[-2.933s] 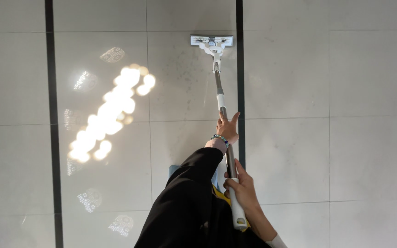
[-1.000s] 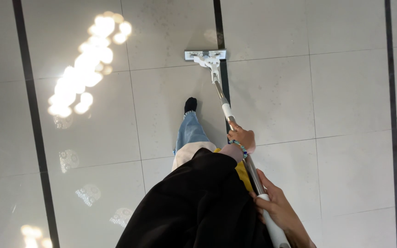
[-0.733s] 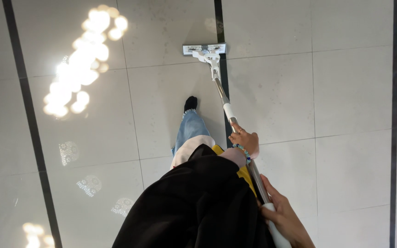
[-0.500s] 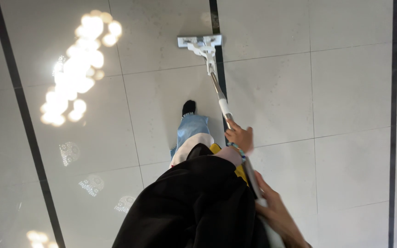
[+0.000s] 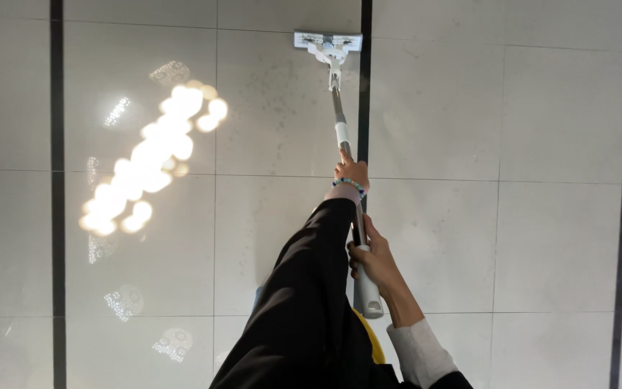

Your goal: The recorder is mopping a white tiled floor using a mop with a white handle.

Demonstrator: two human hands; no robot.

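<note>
The floor [image 5: 469, 108] is the biggest thing here — big pale shiny tiles with thin dark stripes running up and down. Bright ceiling lights bounce off it on the left side as a bunch of glowing spots [image 5: 149, 155].

A moment ago the mop was closer in, and a foot in a dark shoe and a blue trouser leg showed under it. Now the leg is out of sight and the mop [image 5: 340, 115] is pushed much farther out, so the person is reaching forward and a new strip of floor is getting wiped.

The long pole slants from the bottom middle up to the flat white mop head [image 5: 327, 41], which lies flat on a tile, right beside a dark stripe.

The left arm in a black sleeve [image 5: 304, 288] is stretched out straight. The left hand [image 5: 351, 173] is closed around the pole partway up, with one finger pointing along it, and it wears a bead bracelet [image 5: 349, 185]. The right hand [image 5: 372, 259] is wrapped tight around the white grip near the pole's end.

There are no boxes, stickers or signs to see — only bare tiles, and a bit of yellow [image 5: 368, 338] under the black sleeve.
</note>
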